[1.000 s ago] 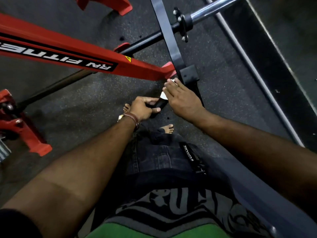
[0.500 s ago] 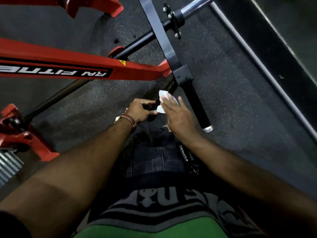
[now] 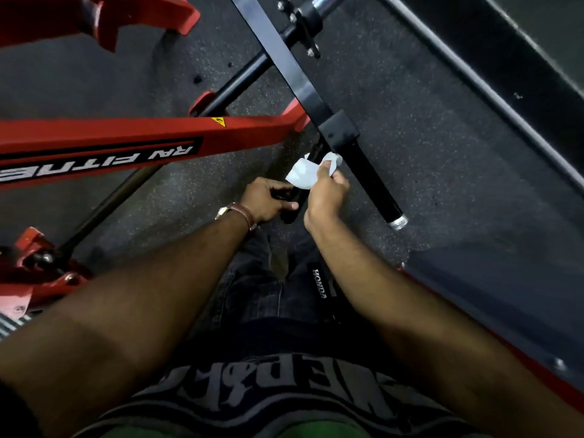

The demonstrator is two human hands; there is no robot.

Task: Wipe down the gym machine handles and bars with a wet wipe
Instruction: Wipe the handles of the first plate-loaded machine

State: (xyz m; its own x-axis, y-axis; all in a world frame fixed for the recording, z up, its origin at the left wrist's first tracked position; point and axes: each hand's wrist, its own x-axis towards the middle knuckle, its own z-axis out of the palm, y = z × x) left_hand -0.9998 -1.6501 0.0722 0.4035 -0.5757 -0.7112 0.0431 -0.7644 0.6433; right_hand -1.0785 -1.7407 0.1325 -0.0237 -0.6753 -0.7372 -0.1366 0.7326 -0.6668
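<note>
- Your left hand [image 3: 270,199] is curled around the near black handle [image 3: 292,200], fingers wrapped on the grip. That hand covers part of the surface you need to clean, so the patch under it likely gets missed unless you shift the hold.
- Your right hand [image 3: 327,192] pinches the wet wipe [image 3: 303,175] between thumb and fingertips, just above the left hand and against the handle's upper stretch. Only a corner is held; most of the wipe hangs loose. On a hard stroke it can bunch, tear or slip out and land on the floor [image 3: 442,153], and a floor-dirty wipe is no good for grips.
- Wipe contact looks like a small flap, not a wrap. Expect the underside of the handle to stay dirty if you only stroke one face.
- The second handle [image 3: 368,181], with the metal end cap, sits just right of your right hand. Your knuckles are close to it; a quick pull back can knock them on the cap or the square bracket [image 3: 339,131] above.
- The handle hangs off a pivoting black arm [image 3: 284,64]. I judge it can swing if your left grip relaxes mid-wipe, which breaks contact.
- The red frame [image 3: 126,137] and the far chrome bar [image 3: 328,0] are well apart from the wipe. One small wipe may dry out before you reach them.
</note>
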